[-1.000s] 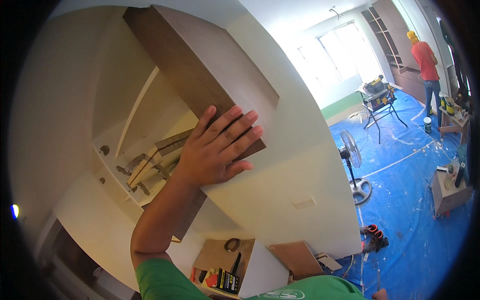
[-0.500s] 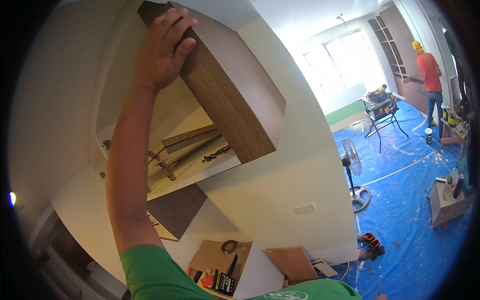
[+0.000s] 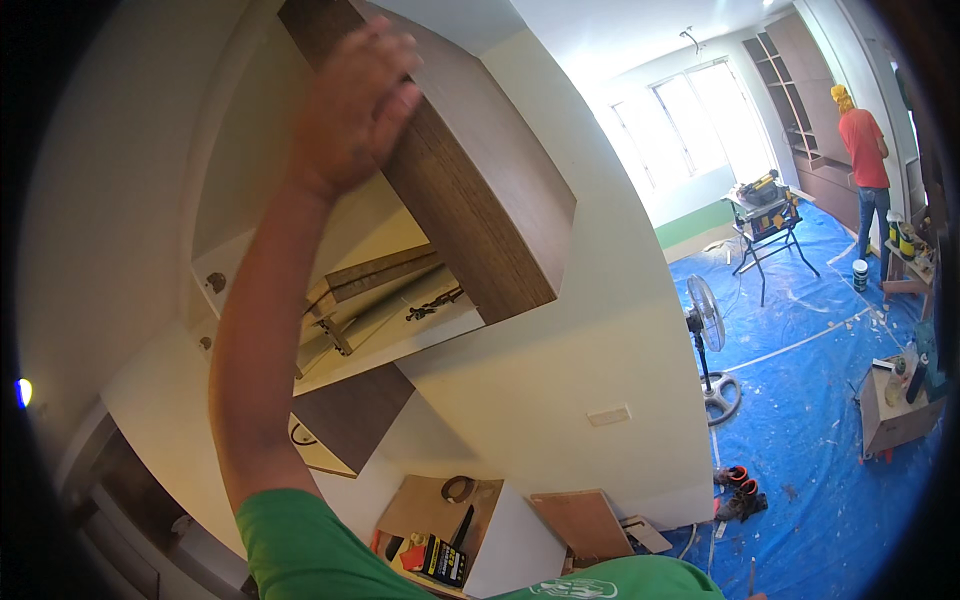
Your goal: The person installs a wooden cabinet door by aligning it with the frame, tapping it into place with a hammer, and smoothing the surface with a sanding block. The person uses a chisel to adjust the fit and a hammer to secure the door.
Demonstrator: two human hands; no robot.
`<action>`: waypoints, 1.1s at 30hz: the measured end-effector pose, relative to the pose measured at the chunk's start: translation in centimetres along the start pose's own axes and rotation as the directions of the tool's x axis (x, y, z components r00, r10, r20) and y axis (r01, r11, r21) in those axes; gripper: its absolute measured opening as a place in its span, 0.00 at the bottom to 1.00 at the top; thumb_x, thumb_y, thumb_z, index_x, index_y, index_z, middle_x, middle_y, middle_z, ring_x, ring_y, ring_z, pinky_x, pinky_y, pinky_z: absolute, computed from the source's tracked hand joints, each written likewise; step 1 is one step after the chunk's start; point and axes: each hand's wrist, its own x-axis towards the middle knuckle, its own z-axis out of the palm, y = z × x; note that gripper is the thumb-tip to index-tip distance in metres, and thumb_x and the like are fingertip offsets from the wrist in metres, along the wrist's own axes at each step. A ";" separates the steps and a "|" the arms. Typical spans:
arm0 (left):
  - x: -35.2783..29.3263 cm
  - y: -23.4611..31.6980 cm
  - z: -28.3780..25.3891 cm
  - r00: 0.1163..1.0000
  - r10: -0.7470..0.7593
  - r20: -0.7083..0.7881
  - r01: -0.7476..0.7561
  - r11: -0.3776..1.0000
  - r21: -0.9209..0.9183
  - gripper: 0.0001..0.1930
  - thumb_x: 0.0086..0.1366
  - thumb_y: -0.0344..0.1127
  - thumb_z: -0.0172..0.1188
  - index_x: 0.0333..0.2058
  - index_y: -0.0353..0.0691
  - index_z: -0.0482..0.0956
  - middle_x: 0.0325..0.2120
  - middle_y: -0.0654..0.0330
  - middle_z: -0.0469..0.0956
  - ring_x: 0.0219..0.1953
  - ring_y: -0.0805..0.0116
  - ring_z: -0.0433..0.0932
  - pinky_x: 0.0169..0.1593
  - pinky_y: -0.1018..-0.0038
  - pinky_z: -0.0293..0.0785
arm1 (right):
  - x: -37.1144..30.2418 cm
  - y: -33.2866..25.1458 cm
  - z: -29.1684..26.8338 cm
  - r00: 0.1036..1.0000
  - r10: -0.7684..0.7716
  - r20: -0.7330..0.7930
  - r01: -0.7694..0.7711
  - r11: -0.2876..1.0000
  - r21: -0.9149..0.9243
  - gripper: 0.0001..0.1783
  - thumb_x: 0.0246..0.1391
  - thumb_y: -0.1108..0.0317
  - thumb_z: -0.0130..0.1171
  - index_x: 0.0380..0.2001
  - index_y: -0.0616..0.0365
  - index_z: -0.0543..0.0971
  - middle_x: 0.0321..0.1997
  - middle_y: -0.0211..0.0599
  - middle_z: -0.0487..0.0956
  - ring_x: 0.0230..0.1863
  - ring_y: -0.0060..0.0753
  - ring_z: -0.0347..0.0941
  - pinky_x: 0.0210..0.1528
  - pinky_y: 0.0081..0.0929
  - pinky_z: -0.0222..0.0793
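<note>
My left hand (image 3: 355, 115) is raised in front of the upper wall cabinet, its fingers stretched out and slightly blurred. It holds nothing that I can see. The hand overlaps the dark wood-grain panel (image 3: 470, 235) on the cabinet's right side; whether it touches the panel I cannot tell. Inside the open cabinet, a wood-grain strip (image 3: 380, 275) lies beside dark metal hinge-like fittings (image 3: 435, 303). Of my right hand (image 3: 757, 597) only a sliver of skin shows at the lower edge, near a thin upright object, its fingers hidden.
Below, a box-shaped cabinet (image 3: 515, 545) carries a tape roll (image 3: 458, 489) and a black-and-yellow box (image 3: 444, 560). A board (image 3: 583, 525) leans by the wall. On blue sheeting (image 3: 800, 400) stand a fan (image 3: 706, 315), shoes (image 3: 738, 495) and a table saw (image 3: 765, 210). A person (image 3: 864, 150) stands far right.
My left hand has shifted slightly right and down along the panel and is now blurred. The view has moved a little. The far person stays in much the same place.
</note>
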 end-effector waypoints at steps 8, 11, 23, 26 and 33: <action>-3.6 17.6 0.4 0.953 0.237 0.187 -0.116 0.860 -0.498 0.15 0.63 0.35 0.62 0.48 0.41 0.79 0.54 0.53 0.77 0.67 0.53 0.69 0.73 0.47 0.52 | 1.1 2.5 1.6 1.000 0.024 -0.019 -0.023 0.999 0.047 0.24 0.40 0.66 0.79 0.40 0.71 0.83 0.41 0.51 0.85 0.44 0.43 0.84 0.44 0.38 0.81; -8.1 22.9 -0.4 0.924 0.372 0.088 -0.238 0.739 -0.631 0.10 0.64 0.39 0.64 0.40 0.41 0.79 0.47 0.55 0.81 0.60 0.55 0.76 0.68 0.50 0.62 | 9.5 8.1 5.0 0.989 -0.104 -0.108 0.085 0.982 -0.169 0.24 0.40 0.66 0.79 0.40 0.71 0.83 0.41 0.50 0.85 0.44 0.43 0.84 0.44 0.38 0.82; -12.4 19.3 -1.1 0.869 -0.469 -0.155 0.382 0.837 -0.391 0.23 0.59 0.46 0.72 0.46 0.39 0.75 0.47 0.57 0.79 0.52 0.49 0.75 0.55 0.57 0.71 | 0.6 9.7 5.2 0.980 0.196 0.041 -0.200 0.969 0.145 0.09 0.51 0.82 0.59 0.35 0.78 0.80 0.26 0.60 0.82 0.24 0.54 0.84 0.22 0.48 0.78; -12.6 19.8 0.9 0.791 -0.588 -0.168 0.469 0.759 -0.451 0.23 0.59 0.40 0.71 0.50 0.38 0.76 0.48 0.55 0.79 0.50 0.51 0.75 0.55 0.58 0.70 | -1.0 9.1 4.5 0.980 0.189 0.057 -0.195 0.969 0.148 0.10 0.53 0.81 0.58 0.37 0.79 0.79 0.27 0.60 0.82 0.24 0.53 0.84 0.21 0.48 0.78; -13.4 20.8 2.3 0.783 -0.591 -0.196 0.470 0.767 -0.436 0.25 0.55 0.39 0.76 0.48 0.36 0.77 0.46 0.53 0.79 0.49 0.52 0.75 0.55 0.60 0.69 | -6.4 1.9 3.9 0.980 0.192 0.049 -0.198 0.965 0.170 0.17 0.58 0.72 0.62 0.44 0.78 0.77 0.27 0.59 0.81 0.23 0.50 0.83 0.20 0.47 0.77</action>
